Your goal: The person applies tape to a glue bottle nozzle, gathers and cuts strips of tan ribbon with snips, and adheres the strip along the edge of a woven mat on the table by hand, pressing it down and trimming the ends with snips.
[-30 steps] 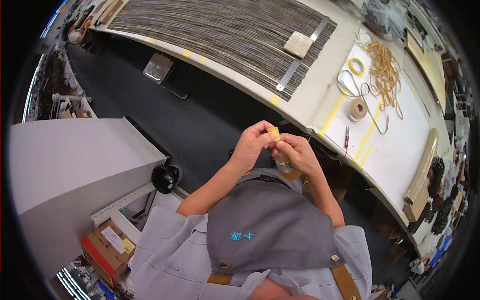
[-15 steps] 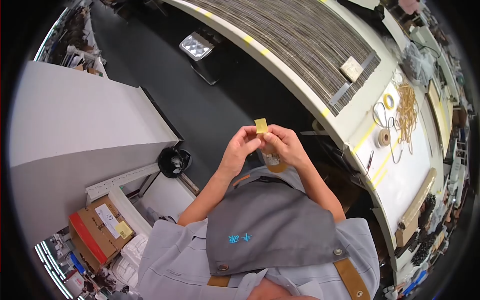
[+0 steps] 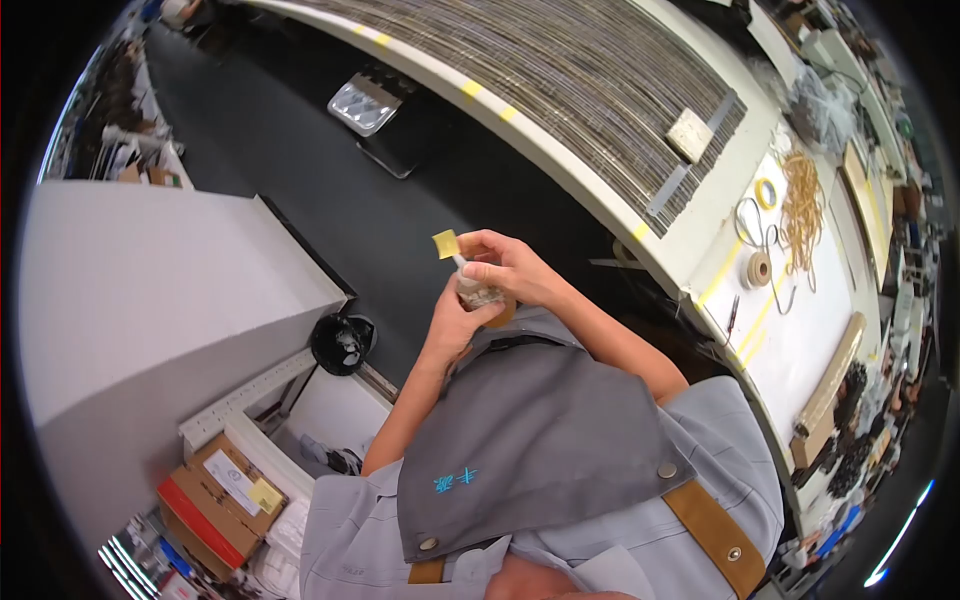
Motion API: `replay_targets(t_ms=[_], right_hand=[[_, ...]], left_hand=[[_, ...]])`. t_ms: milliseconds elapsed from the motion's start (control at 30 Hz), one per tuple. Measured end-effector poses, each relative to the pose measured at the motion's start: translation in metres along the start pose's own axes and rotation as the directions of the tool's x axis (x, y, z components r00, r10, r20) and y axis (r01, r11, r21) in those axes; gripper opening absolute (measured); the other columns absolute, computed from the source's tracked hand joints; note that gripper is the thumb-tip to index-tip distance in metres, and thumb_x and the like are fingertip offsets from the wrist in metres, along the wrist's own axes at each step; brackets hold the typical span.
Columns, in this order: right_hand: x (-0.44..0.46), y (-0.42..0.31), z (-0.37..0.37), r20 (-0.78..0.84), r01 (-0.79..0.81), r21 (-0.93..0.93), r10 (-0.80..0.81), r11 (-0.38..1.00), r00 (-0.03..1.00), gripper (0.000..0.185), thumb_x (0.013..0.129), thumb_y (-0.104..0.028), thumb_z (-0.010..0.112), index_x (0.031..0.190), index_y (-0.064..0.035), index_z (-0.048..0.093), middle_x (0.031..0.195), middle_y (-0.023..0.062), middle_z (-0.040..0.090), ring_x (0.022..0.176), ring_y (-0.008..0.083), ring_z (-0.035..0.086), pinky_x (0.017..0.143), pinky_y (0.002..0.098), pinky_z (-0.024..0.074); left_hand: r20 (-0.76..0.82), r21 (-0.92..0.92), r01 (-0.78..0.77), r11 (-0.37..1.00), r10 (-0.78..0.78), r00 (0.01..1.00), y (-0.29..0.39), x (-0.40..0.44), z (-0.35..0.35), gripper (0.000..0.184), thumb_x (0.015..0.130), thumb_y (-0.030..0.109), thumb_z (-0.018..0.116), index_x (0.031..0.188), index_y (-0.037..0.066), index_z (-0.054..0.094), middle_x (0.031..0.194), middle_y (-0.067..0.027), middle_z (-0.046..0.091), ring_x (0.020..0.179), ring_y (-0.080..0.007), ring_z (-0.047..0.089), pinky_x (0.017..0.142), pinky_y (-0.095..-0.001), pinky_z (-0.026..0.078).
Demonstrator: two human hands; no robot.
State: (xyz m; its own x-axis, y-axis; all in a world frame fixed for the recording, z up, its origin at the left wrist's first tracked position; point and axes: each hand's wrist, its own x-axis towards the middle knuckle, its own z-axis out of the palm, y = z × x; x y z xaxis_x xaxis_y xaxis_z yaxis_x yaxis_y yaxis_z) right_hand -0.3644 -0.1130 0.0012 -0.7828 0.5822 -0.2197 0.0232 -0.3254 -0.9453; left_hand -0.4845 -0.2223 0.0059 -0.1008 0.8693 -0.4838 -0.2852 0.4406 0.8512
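A small bottle [image 3: 480,293] with whitish markings and an amber base is held in front of my apron. My left hand [image 3: 452,318] wraps round its body from the left. From the right, my right hand [image 3: 512,268] closes over its upper part, thumb and fingers at the narrow pale neck. A yellow square piece [image 3: 445,243], like tape or paper, stands out at the tip of the neck, just beyond my right fingertips. The fingers partly hide the bottle.
To the right curves a long table [image 3: 690,270] bearing stacked strips [image 3: 600,100], a wrapped block [image 3: 690,135], a twine roll [image 3: 758,268] and tan cords [image 3: 800,210]. At left are a black bin [image 3: 340,345], a cardboard box [image 3: 215,500] and a white partition [image 3: 160,270]. A stool [image 3: 365,105] stands ahead.
Both hands have moved left in view with the bottle. My left hand has gone from a pinch near the yellow piece to a grip round the bottle's body. The view has turned slightly.
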Motion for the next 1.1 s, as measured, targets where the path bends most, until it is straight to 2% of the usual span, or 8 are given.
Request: replay_targets(t_ms=[100, 367, 400, 533, 600, 733, 900, 1100], right_hand=[[0.01, 0.009, -0.031, -0.035, -0.004, -0.223, -0.004, 0.975, 0.999, 0.056, 0.086, -0.03, 0.069, 0.127, 0.003, 0.05, 0.116, 0.0135, 0.06, 0.109, 0.0208, 0.056, 0.096, 0.0355, 0.045], [0.019, 0.045, -0.101, -0.044, -0.264, -0.153, 0.261, 0.952, 0.964, 0.051, 0.086, -0.026, 0.07, 0.124, 0.004, 0.052, 0.105, 0.0105, 0.062, 0.099, 0.0166, 0.058, 0.088, 0.0305, 0.0472], [0.017, 0.05, -0.104, -0.124, -0.285, -0.153, 0.268, 0.946, 0.955, 0.051, 0.083, -0.03, 0.072, 0.117, 0.0048, 0.058, 0.097, 0.0096, 0.065, 0.091, 0.0161, 0.061, 0.077, 0.0289, 0.0485], [0.007, 0.078, -0.114, -0.276, -0.35, -0.012, 0.333, 0.937, 0.902, 0.048, 0.083, -0.028, 0.071, 0.116, 0.0045, 0.058, 0.092, 0.0074, 0.064, 0.083, 0.0137, 0.062, 0.071, 0.0276, 0.0496], [-0.004, 0.095, -0.11, -0.421, -0.468, 0.117, 0.471, 0.876, 0.775, 0.044, 0.084, -0.026, 0.07, 0.115, 0.004, 0.059, 0.086, 0.0059, 0.064, 0.073, 0.0118, 0.062, 0.064, 0.027, 0.0501], [-0.035, 0.136, -0.081, -0.628, -0.432, 0.279, 0.503, 0.858, 0.594, 0.032, 0.086, -0.021, 0.067, 0.106, 0.0036, 0.061, 0.078, 0.006, 0.064, 0.065, 0.013, 0.062, 0.059, 0.0273, 0.0505], [-0.073, 0.173, -0.02, -0.688, -0.303, 0.522, 0.604, 0.797, 0.402, 0.027, 0.087, -0.02, 0.065, 0.104, 0.0013, 0.061, 0.078, 0.005, 0.062, 0.063, 0.0115, 0.06, 0.056, 0.0252, 0.0487], [-0.107, 0.199, 0.017, -0.719, -0.179, 0.599, 0.622, 0.781, 0.309, 0.024, 0.088, -0.018, 0.064, 0.104, -0.0002, 0.062, 0.079, 0.0045, 0.063, 0.065, 0.0107, 0.06, 0.057, 0.0245, 0.0486]], left_hand=[[-0.041, 0.089, 0.01, 0.996, -0.007, 0.999, -0.006, 0.031, -0.012, 0.053, 0.076, 0.006, 0.074, 0.122, 0.004, 0.049, 0.11, -0.0049, 0.058, 0.102, -0.0148, 0.057, 0.092, -0.0301, 0.044], [-0.055, -0.026, 0.045, 0.999, -0.046, 0.997, -0.005, 0.103, -0.015, 0.049, 0.076, 0.009, 0.074, 0.119, 0.004, 0.051, 0.11, -0.0067, 0.059, 0.102, -0.0155, 0.057, 0.092, -0.0307, 0.044], [-0.043, -0.047, 0.06, 0.997, -0.062, 0.997, -0.005, 0.11, -0.014, 0.049, 0.076, 0.009, 0.074, 0.119, 0.004, 0.051, 0.11, -0.0065, 0.059, 0.103, -0.0156, 0.057, 0.093, -0.0307, 0.044], [0.081, -0.028, 0.215, 0.976, -0.212, 0.974, -0.006, 0.142, -0.021, 0.05, 0.077, 0.011, 0.073, 0.12, 0.004, 0.05, 0.11, -0.0057, 0.059, 0.103, -0.0159, 0.056, 0.094, -0.0309, 0.042], [0.139, 0.015, 0.27, 0.963, -0.27, 0.953, -0.015, 0.161, -0.03, 0.051, 0.077, 0.011, 0.073, 0.121, 0.005, 0.05, 0.111, -0.006, 0.058, 0.103, -0.0161, 0.056, 0.093, -0.0313, 0.043], [0.259, 0.173, 0.423, 0.89, -0.455, 0.852, -0.037, 0.186, -0.05, 0.056, 0.077, 0.013, 0.074, 0.125, 0.007, 0.047, 0.113, -0.0066, 0.058, 0.104, -0.0181, 0.057, 0.089, -0.0349, 0.046], [0.263, 0.395, 0.489, 0.778, -0.605, 0.751, -0.049, 0.208, -0.059, 0.06, 0.077, 0.017, 0.075, 0.128, 0.01, 0.045, 0.115, -0.006, 0.058, 0.109, -0.0202, 0.057, 0.087, -0.0401, 0.049], [0.217, 0.616, 0.44, 0.654, -0.677, 0.703, -0.057, 0.199, -0.031, 0.059, 0.073, 0.021, 0.077, 0.124, 0.009, 0.049, 0.114, -0.0056, 0.059, 0.106, -0.0191, 0.057, 0.086, -0.0394, 0.049]])
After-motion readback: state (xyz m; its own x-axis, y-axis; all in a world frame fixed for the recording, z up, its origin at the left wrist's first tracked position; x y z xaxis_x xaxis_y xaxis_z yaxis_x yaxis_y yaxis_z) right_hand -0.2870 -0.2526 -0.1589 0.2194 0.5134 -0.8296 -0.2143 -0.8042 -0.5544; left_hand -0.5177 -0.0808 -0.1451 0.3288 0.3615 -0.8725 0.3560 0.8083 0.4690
